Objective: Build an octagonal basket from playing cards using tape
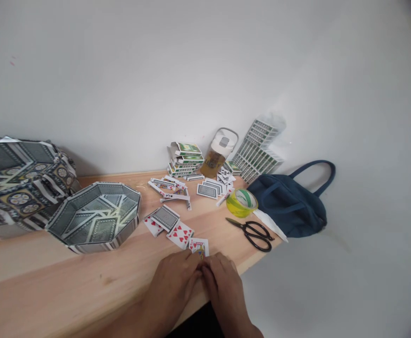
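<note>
My left hand [177, 272] and my right hand [224, 279] meet close together at the table's near edge. Their fingers are closed on the lower part of a jack of hearts playing card [198, 244], whose upper part shows above them. The fingertips hide the card's lower end. Just beyond it lie a heart card [180, 234], face up, and a grey-backed card [166, 217] partly over other cards.
Left stand a shallow many-sided card tray [127, 225] and a larger card-built container [43, 188]. Right are black-handled scissors [256, 234], yellow tape [240, 204] and a blue bag [290, 206]. Behind are folded cards [172, 190], card boxes [187, 157] and a bottle [215, 152].
</note>
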Tool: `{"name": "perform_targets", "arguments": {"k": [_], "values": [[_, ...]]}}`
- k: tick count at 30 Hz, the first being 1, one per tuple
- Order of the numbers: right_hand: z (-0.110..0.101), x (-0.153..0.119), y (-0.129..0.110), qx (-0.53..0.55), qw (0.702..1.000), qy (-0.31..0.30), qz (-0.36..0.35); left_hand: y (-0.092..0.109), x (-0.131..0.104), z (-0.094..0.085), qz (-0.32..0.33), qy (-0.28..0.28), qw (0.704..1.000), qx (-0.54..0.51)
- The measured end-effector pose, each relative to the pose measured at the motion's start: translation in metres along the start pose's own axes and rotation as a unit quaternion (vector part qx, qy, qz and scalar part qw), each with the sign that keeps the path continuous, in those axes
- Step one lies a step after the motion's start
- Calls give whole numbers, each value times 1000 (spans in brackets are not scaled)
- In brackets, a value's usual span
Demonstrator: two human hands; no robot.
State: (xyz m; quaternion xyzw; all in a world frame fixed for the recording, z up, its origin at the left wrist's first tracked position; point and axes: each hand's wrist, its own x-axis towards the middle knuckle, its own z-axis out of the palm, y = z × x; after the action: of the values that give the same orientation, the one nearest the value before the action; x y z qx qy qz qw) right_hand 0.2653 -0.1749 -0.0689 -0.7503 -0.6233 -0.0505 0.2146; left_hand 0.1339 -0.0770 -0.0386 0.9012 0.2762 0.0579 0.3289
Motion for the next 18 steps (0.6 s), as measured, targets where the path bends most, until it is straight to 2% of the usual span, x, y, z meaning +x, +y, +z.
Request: {"name": "perform_targets", "arguments": {"k": [18], "values": [[-4,2,-2,8,1000,-7,0,-1,-2,-2,5,7,1000,4]]}}
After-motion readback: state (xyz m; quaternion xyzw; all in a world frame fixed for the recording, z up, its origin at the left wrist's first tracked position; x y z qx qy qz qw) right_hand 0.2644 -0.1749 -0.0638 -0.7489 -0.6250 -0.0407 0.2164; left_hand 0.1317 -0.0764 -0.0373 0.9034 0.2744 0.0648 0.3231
